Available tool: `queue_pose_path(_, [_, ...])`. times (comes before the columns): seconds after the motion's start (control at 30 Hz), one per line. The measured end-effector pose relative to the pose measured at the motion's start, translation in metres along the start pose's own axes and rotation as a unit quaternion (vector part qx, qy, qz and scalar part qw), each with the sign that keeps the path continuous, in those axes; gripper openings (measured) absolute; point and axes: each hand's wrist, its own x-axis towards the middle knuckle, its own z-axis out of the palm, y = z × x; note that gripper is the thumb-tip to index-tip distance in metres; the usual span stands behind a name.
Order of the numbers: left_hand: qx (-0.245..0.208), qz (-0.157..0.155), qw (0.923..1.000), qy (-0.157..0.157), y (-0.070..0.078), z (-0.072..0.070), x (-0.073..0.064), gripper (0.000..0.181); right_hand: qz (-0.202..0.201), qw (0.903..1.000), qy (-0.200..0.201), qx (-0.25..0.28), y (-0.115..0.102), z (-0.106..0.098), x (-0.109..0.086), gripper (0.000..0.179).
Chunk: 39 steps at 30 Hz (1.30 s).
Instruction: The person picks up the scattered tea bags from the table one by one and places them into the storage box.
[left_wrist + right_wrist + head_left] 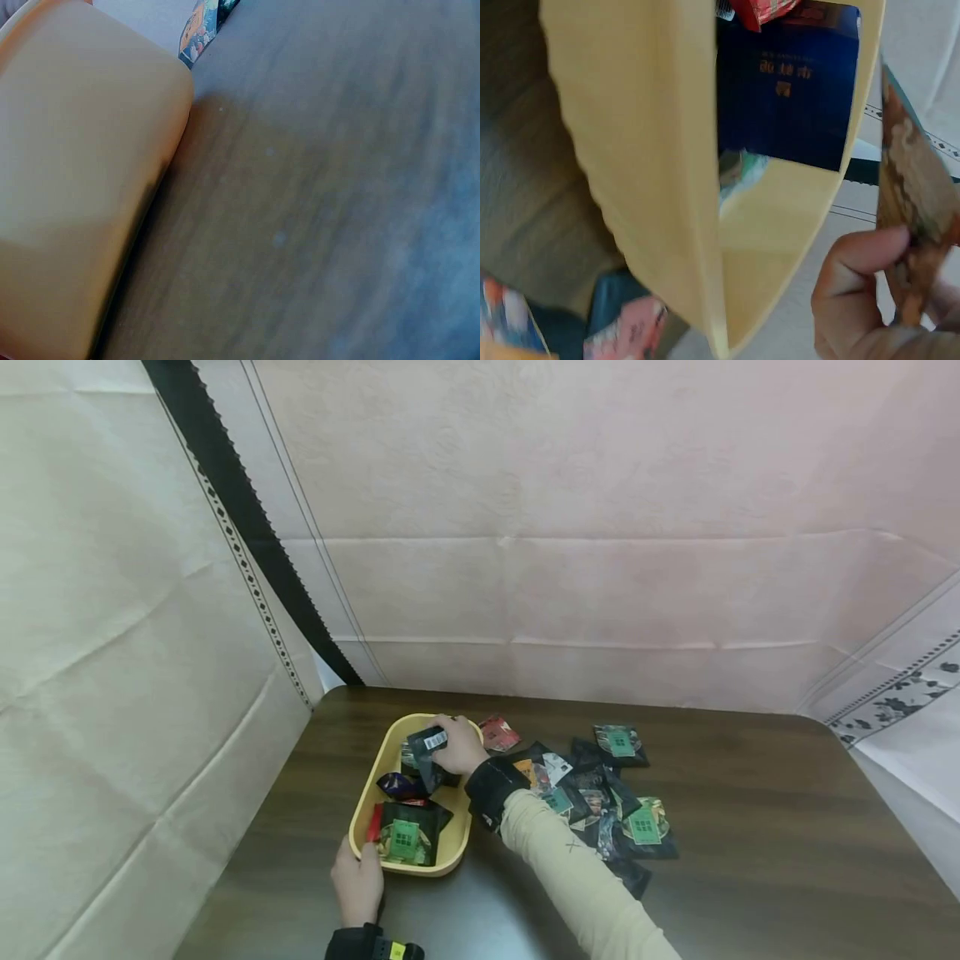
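A pale yellow plastic basket point(454, 842) stands at the left of the table with several small packets in it. My left hand point(358, 887) grips its near left corner, thumb over the rim. Above the basket's far end, my right hand point(459, 747) pinches a dark flat packet point(427, 748) with a white barcode label; its brown patterned side point(915, 172) faces the right wrist view. Inside the basket lie a black packet point(406, 841) with a green label, a dark blue packet point(787, 97) and a red one point(769, 9).
Right of the basket, several dark packets point(592, 797) lie in a loose pile. A red packet point(498, 733) rests by the basket's far right corner. Farther back lies a green-labelled packet point(621, 744). Pale cloth point(600, 593) hangs behind the brown table point(750, 827).
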Motion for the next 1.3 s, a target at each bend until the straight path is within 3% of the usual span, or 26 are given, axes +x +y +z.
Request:
queue_pose_path(0.2, [-0.006,-0.002,1.0000,-0.005,0.001,0.003,-0.001,0.042,0.036,0.9981,-0.002,0.050,0.005,0.006,-0.002,0.069])
queue_pose_path(0.47, [-0.009,-0.004,0.9999,-0.004,0.001,0.002,0.001,0.045,-0.035,0.9986,0.015,-0.037,0.016,0.004,-0.017,0.063])
queue_pose_path(0.83, [-0.011,-0.003,0.9999,-0.001,-0.001,0.002,0.003,0.043,-0.090,0.9832,0.064,-0.145,0.052,-0.017,-0.061,0.055])
queue_pose_path(0.93, [-0.012,-0.007,0.9999,-0.001,0.001,0.000,0.003,0.046,-0.069,0.9700,0.077,-0.220,0.067,-0.019,-0.064,0.056])
queue_pose_path(1.07, [-0.010,-0.011,0.9999,0.000,0.002,0.000,0.003,0.046,-0.006,0.9516,0.070,-0.299,0.085,-0.018,-0.062,0.068])
queue_pose_path(1.2, [-0.007,-0.007,0.9999,0.002,0.001,0.001,0.001,0.045,0.051,0.9466,0.031,-0.317,0.098,-0.012,-0.057,0.090])
queue_pose_path(1.3, [-0.007,0.000,1.0000,0.005,0.000,0.003,0.000,0.043,0.072,0.9420,0.014,-0.328,0.104,-0.008,-0.054,0.093])
